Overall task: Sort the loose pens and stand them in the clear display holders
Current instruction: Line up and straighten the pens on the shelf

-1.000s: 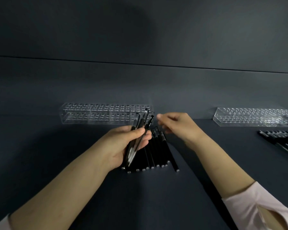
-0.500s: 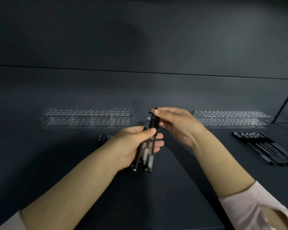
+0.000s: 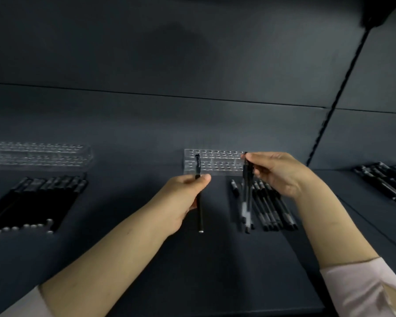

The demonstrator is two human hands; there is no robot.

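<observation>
Hands: both raised above the dark counter (image 3: 215, 271), bare forearms with pale sleeves at the frame's lower corners.
Left hand (image 3: 184, 199): clenched around a single black pen (image 3: 199, 202), held near upright, cap end above the thumb and silver tip below the palm.
Right hand (image 3: 277, 172): pinching the top ends of a small bunch of clear-barrelled pens (image 3: 247, 197), which hang down from the fingers.
Middle holder (image 3: 213, 164): clear, perforated, standing just beyond both hands, between them; the black pen's cap shows in front of it.
Row under the right hand (image 3: 272, 211): loose pens lying side by side on the counter, just beside the hanging bunch.
Left of the left hand: a second clear holder (image 3: 39, 156), well apart, with a row of black pens (image 3: 32, 202) lying before it.
Right of the right hand: another pen group (image 3: 386, 179) at the frame edge, blurred.
</observation>
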